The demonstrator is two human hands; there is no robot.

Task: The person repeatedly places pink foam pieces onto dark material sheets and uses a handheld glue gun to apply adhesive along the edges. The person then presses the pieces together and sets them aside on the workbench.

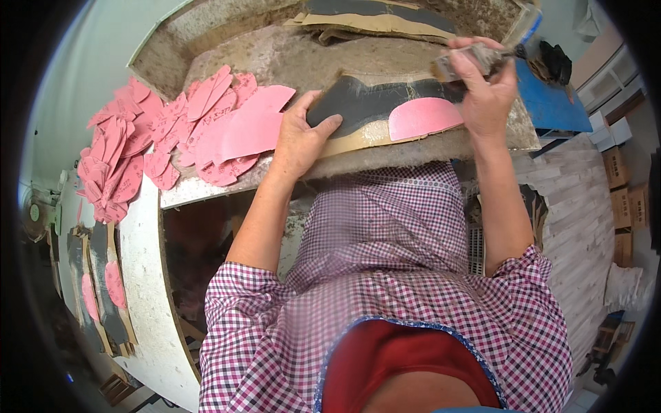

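A dark grey curved cut piece with a tan border lies on the worktop in front of me. My left hand holds its left end, thumb on top and fingers at the far edge. On the piece's right part lies a pink half-oval patch. Just above that, my right hand is closed around a grey-brown, crusted, block-like tool with a black end at the right. Its exact kind is unclear. A big pile of pink patches sits left of my left hand.
More dark and tan pieces lie at the back of the crusted worktop. Along the left table are dark strips with pink patches. A blue surface stands at right, with cardboard boxes beyond.
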